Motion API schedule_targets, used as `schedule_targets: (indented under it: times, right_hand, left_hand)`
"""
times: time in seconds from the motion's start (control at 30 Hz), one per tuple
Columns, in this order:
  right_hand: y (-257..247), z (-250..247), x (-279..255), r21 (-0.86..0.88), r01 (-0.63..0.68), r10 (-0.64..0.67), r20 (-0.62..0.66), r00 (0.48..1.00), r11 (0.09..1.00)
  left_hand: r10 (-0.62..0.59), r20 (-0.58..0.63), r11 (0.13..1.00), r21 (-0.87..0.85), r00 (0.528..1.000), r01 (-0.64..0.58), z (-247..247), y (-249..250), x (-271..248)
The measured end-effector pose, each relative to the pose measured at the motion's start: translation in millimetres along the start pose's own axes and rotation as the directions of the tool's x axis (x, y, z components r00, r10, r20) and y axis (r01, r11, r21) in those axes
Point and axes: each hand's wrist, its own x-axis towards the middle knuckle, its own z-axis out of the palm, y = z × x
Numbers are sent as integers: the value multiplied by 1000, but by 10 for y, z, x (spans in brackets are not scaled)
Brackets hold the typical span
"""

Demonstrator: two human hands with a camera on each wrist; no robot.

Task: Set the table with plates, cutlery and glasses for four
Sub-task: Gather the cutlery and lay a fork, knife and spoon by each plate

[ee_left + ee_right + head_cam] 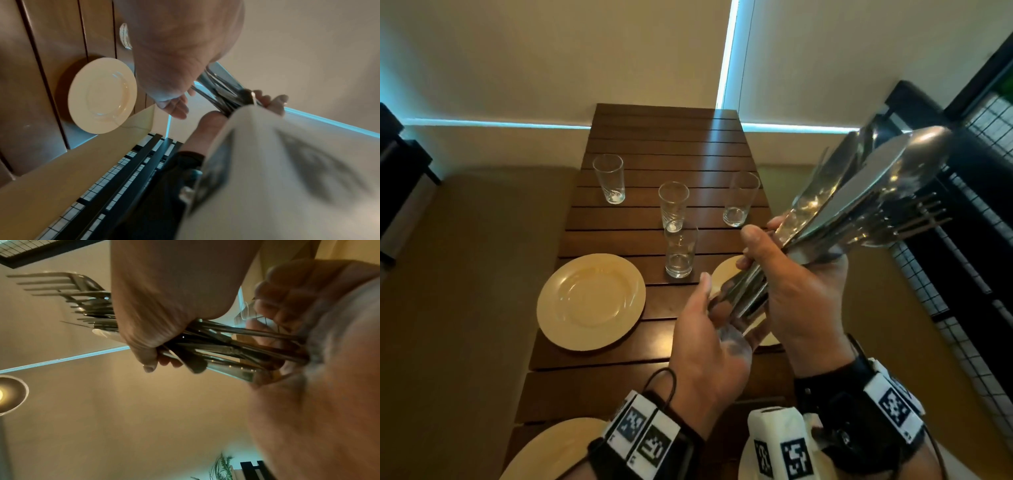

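Observation:
My right hand (801, 291) grips a thick bundle of cutlery (859, 205) at mid-handle, with knives, spoons and forks fanning up to the right. My left hand (709, 329) cups the handle ends, fingers curled round them (277, 308). Below lies a slatted wooden table (664, 137). One cream plate (590, 301) sits on its left side, and another (726, 274) is mostly hidden behind my hands. Two more plates (551, 452) (744, 459) show at the near edge. Several empty glasses stand mid-table, one at the left (608, 178), one at the right (741, 198), two in the centre (673, 205) (680, 253).
A black frame with wire mesh (962, 240) runs along the table's right side. The far end of the table meets a pale wall. Tan floor lies to the left, with dark furniture (393, 192) at the far left. A lit lamp (10, 394) hangs overhead.

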Motion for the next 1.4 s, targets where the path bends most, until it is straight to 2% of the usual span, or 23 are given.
schedule_targets:
  times: [0.13, 0.23, 0.33, 0.43, 0.53, 0.63, 0.73, 0.83, 0.9, 1.0, 1.1, 1.17, 1.3, 1.37, 1.4]
  right_hand:
    - [83, -13, -41, 104, -138, 141, -26, 990, 985]
    - [136, -66, -86, 46, -194, 193, 38, 981, 980]
    - [138, -96, -110, -76, -169, 179, 146, 973, 983]
    - [182, -108, -74, -94, -151, 157, 57, 986, 984]
    - [262, -91, -119, -145, -88, 81, -50, 995, 986]
    - [274, -18, -254, -138, -95, 103, 56, 993, 986]
    - [261, 13, -315, -81, -182, 193, 160, 968, 980]
    - [257, 83, -290, 41, -327, 321, 105, 941, 944]
    - [272, 88, -296, 115, -433, 426, 82, 901, 894]
    - [339, 57, -320, -52, -564, 564, 174, 807, 824]
    - [378, 75, -281, 122, -508, 511, 9, 860, 853]
    - [379, 106, -296, 178, -477, 486, -6, 874, 860]
    - [415, 84, -308, 65, -464, 461, 51, 886, 884]
    - [433, -21, -262, 97, -517, 508, 101, 855, 851]
    - [441, -88, -244, 152, -562, 539, 172, 825, 813]
  left_hand:
    - [-36, 62, 999, -20, 997, 38, -4, 17, 24]
    - [-35, 70, 999, 24, 997, 34, -52, 4, 66]
    - [-85, 109, 996, 18, 990, 84, -133, 17, 109]
    - [-118, 119, 993, 6, 986, 118, -191, 59, 140]
    - [-101, 152, 993, 72, 983, 91, -154, 91, 131]
    - [-72, 135, 995, 73, 988, 62, -125, 105, 102]
    - [-106, 172, 994, -14, 979, 110, -124, 99, 50]
    - [-98, 150, 994, -39, 984, 105, -164, 95, 59]
    - [-95, 153, 995, -18, 984, 99, -152, 114, 54]
    - [-74, 133, 997, 7, 988, 74, -135, 123, 21]
    - [-69, 122, 998, 24, 990, 66, -134, 116, -5]
    - [-89, 108, 996, 20, 990, 87, -169, 122, 16]
    - [-138, 85, 983, 133, 987, 126, -281, 100, 51]
    - [-96, 71, 960, 271, 993, 73, -311, 116, 22]
    - [-28, 52, 930, 368, 998, 7, -304, 167, -3]
